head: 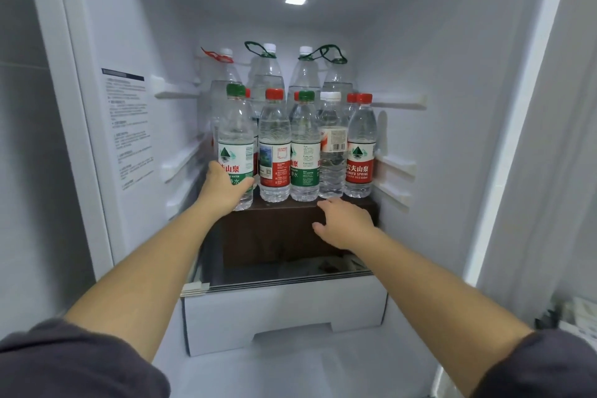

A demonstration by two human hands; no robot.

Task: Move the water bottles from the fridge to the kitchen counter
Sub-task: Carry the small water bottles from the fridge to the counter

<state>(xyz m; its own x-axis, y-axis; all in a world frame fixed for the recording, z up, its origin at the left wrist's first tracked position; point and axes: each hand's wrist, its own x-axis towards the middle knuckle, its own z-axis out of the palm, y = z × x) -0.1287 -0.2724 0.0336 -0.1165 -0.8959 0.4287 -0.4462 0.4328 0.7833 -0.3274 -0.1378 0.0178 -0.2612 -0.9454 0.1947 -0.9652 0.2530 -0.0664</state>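
I am curling my left hand (223, 187) round the leftmost green-capped bottle (235, 139); my right hand (345, 223) is hovering, fingers spread.

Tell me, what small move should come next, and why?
Probably lift the leftmost green-capped bottle out toward the person: the left hand wraps its lower part, while the right hand is open and holds nothing.
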